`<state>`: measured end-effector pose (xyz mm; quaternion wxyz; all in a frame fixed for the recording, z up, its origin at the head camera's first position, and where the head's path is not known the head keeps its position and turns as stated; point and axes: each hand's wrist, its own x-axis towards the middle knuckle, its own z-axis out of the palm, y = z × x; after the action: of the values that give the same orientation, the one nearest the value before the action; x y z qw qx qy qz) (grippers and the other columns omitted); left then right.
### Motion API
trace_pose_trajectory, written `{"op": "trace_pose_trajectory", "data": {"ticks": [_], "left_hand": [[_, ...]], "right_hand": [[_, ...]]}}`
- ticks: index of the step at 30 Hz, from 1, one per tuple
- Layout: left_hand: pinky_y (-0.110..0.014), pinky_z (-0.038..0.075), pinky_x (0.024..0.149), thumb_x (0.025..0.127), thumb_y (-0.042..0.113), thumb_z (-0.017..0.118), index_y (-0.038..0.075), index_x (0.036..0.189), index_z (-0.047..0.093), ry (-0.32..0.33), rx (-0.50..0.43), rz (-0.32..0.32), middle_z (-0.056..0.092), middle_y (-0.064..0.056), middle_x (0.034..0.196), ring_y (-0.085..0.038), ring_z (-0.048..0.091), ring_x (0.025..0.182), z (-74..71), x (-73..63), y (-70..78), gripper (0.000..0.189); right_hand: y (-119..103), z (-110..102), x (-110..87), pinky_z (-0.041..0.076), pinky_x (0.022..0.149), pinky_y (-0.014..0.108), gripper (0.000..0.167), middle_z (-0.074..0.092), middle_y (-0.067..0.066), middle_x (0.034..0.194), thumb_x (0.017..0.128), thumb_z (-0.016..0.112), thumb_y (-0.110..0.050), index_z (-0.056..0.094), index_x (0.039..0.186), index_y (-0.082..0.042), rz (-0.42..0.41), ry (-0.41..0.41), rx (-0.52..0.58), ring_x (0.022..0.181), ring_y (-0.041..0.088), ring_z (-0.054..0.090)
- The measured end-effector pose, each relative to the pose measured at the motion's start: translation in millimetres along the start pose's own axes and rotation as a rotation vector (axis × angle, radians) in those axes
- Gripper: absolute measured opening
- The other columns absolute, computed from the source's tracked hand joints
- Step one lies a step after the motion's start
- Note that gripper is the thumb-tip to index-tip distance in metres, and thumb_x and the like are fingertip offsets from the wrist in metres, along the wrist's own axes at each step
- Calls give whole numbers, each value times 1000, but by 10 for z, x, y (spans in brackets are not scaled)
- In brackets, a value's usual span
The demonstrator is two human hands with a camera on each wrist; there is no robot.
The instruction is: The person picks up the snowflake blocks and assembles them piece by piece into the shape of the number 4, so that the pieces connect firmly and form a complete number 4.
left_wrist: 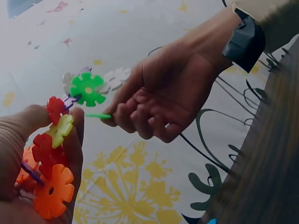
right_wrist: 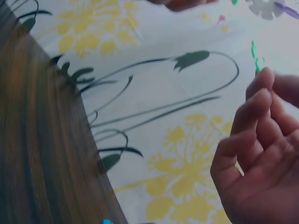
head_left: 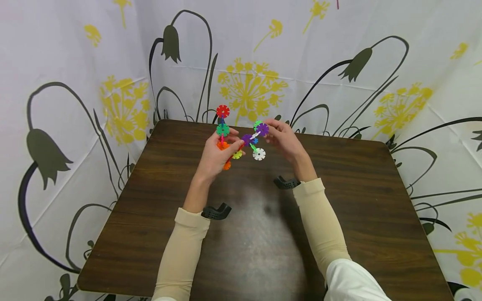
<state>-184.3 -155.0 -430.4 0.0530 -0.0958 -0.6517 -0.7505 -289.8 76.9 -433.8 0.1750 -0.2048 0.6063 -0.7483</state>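
Above the table, my left hand (head_left: 214, 158) grips a linked chain of plastic flower-shaped discs. A red disc (head_left: 223, 111) and a teal disc (head_left: 223, 129) rise over that hand, and an orange disc (left_wrist: 53, 191) shows beside its palm. The chain runs right to a purple disc (head_left: 262, 129), with a white disc (head_left: 259, 154) hanging below. My right hand (head_left: 285, 141) pinches a green disc (left_wrist: 97, 115), seen edge-on in the left wrist view, between thumb and fingertip. Close by is another green disc (left_wrist: 88, 89) on the chain. Whether the pinched disc touches the chain I cannot tell.
A brown wood-grain table (head_left: 169, 234) lies beneath both hands. Behind it hangs a white curtain (head_left: 241, 37) with yellow and dark green flower prints. Each wrist carries a dark camera mount, such as the left one (head_left: 217, 212).
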Motion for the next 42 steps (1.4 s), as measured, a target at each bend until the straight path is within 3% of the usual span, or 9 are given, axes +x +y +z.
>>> {"op": "trace_pose_trajectory", "data": {"ticks": [8, 14, 16, 18, 20, 22, 27, 35, 42], "left_hand": [[-35, 67, 80, 103, 8, 73, 5, 139, 54, -114, -14, 5, 72, -6, 98, -34, 80, 80, -5, -22, 14, 41], [-34, 67, 82, 103, 8, 73, 9, 155, 38, -174, -60, 18, 71, -7, 100, -33, 79, 79, -15, -27, 16, 62], [-34, 67, 82, 102, 8, 73, 12, 158, 33, -188, -80, 16, 71, -7, 101, -27, 78, 80, -20, -32, 20, 69], [-35, 67, 82, 102, 8, 73, 15, 159, 32, -201, -88, 14, 71, -7, 101, -30, 77, 82, -24, -35, 21, 70], [-35, 67, 81, 102, 8, 73, 15, 158, 34, -214, -83, 15, 71, -7, 101, -35, 76, 82, -25, -39, 22, 69], [-35, 67, 81, 102, 8, 73, 15, 157, 36, -229, -79, 14, 70, -8, 101, -38, 75, 83, -26, -38, 18, 67], [-37, 67, 81, 102, 7, 73, 18, 156, 39, -260, -73, 4, 68, -9, 102, -31, 75, 84, -24, -35, 10, 64], [-36, 67, 82, 103, 9, 73, 13, 153, 45, -249, -46, -30, 67, -12, 113, -30, 78, 82, -57, -51, 8, 57], [-34, 66, 87, 103, 13, 74, 7, 130, 60, -236, -14, -83, 71, -13, 115, -31, 80, 87, -94, -75, 8, 31]], "right_hand": [[2, 146, -97, 44, 65, 24, 37, 61, -1, 84, 112, 42, 0, 75, 101, -12, -8, -150, 133, 68, 12, 51], [-17, 236, -135, 43, 64, 24, 17, 57, -1, 84, 108, 67, -23, 74, 99, -11, -19, -197, 105, 70, 12, 50], [-30, 254, -131, 45, 65, 22, 17, 58, 0, 84, 108, 66, -23, 74, 99, -10, -17, -204, 78, 71, 14, 49], [-45, 269, -127, 47, 64, 21, 20, 58, 1, 83, 111, 59, -16, 74, 98, -9, -12, -212, 65, 71, 16, 48], [-60, 280, -130, 48, 64, 21, 21, 59, 1, 82, 111, 58, -14, 74, 98, -9, -5, -221, 57, 70, 16, 49], [-74, 287, -135, 51, 65, 21, 20, 61, 1, 82, 108, 66, -23, 75, 97, -9, -1, -238, 51, 70, 15, 53], [-118, 299, -140, 52, 64, 21, 37, 63, 0, 82, 95, 83, -48, 76, 98, -11, -12, -307, 18, 70, 11, 57], [-155, 333, -136, 55, 73, 24, 17, 65, 3, 93, 105, 72, -31, 75, 108, -16, -66, -342, -26, 81, 16, 61], [-196, 362, -150, 60, 80, 26, 12, 73, 2, 94, 106, 68, -19, 76, 113, -16, -49, -326, -35, 85, 16, 68]]}}
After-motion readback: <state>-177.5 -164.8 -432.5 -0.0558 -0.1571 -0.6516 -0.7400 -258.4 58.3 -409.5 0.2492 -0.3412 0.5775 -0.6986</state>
